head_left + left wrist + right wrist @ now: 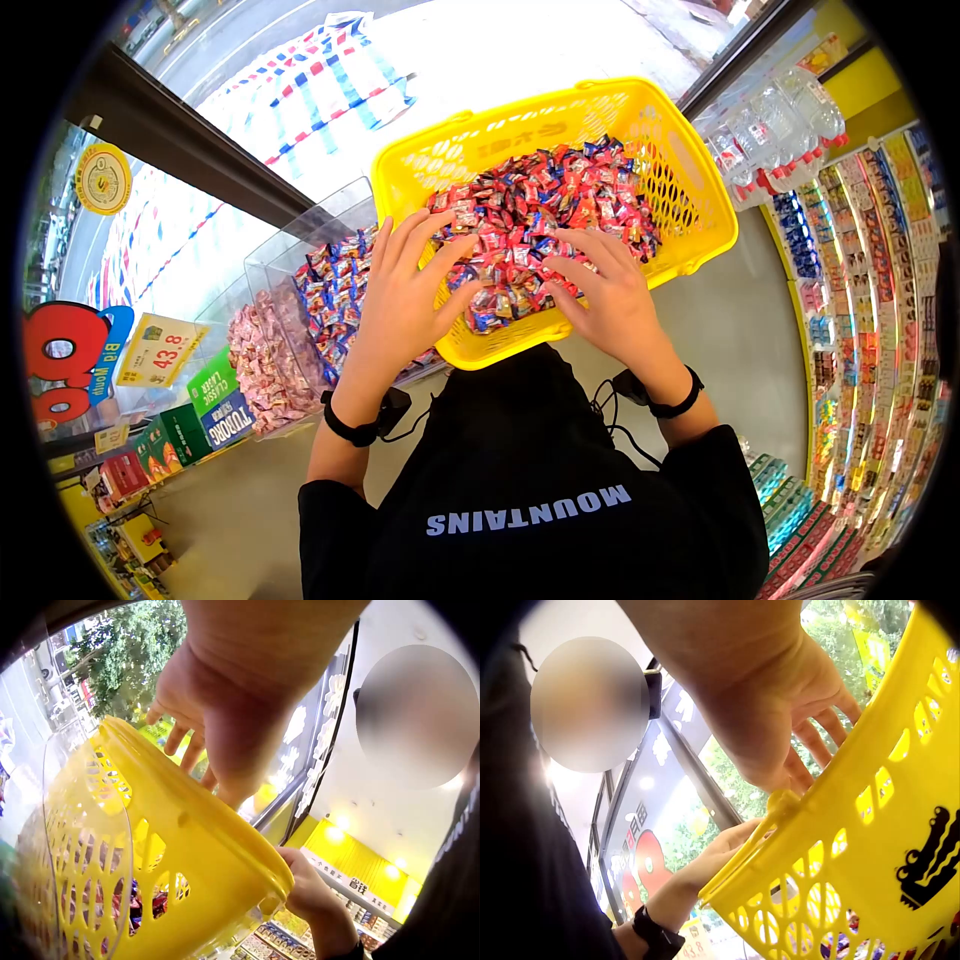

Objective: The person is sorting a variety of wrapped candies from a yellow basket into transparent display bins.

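Observation:
A yellow plastic basket (490, 352) with perforated walls holds a large heap of wrapped candies (545, 200) in red, blue and dark wrappers. My left hand (402, 285) reaches over the basket's left side, fingers spread above the heap. Opposite it, my right hand (608, 300) comes over the near right rim with its fingers slightly bent and pointing inward. Nothing shows gripped in either hand. The left wrist view has the left hand (244, 724) above the rim; its fingertips are partly hidden behind the basket wall. In the right wrist view the right hand's fingertips also dip behind the rim.
Left of the basket stand clear bins of blue-wrapped candies (340, 285) and pink-wrapped candies (270, 350). A price card (162, 350) and drink cartons (222, 400) line the left side. Bottled water (775, 135) and stocked shelves (870, 300) lie to the right.

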Action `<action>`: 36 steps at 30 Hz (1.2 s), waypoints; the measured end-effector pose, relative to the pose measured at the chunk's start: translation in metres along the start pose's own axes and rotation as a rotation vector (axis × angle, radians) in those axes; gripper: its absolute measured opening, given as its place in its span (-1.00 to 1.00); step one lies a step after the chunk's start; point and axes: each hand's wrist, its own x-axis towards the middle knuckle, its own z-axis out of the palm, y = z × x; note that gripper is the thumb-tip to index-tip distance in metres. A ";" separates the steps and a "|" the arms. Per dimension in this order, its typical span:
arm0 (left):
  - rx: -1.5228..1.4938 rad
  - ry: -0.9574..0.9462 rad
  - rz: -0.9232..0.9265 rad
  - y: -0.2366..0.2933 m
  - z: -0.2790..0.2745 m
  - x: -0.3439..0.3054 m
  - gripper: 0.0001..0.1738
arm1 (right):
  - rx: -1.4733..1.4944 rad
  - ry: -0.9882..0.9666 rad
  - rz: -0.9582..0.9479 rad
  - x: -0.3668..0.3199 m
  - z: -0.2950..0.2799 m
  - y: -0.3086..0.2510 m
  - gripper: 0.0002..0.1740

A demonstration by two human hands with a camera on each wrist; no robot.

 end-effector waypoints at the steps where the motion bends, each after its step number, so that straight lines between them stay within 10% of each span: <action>1: -0.010 0.004 -0.019 0.003 0.004 0.002 -0.44 | 0.012 -0.017 -0.005 0.000 -0.001 0.007 -0.70; 19: 0.028 0.090 -0.171 0.008 0.035 0.000 -0.53 | 0.222 -0.474 -0.177 0.073 -0.017 0.065 -0.77; 28: 0.018 0.128 -0.132 0.005 0.040 -0.004 -0.53 | -0.234 -1.120 -0.278 0.117 0.080 0.108 -0.69; 36: -0.027 0.129 -0.139 0.003 0.040 -0.005 -0.52 | -0.385 -1.145 -0.318 0.104 0.127 0.122 -0.50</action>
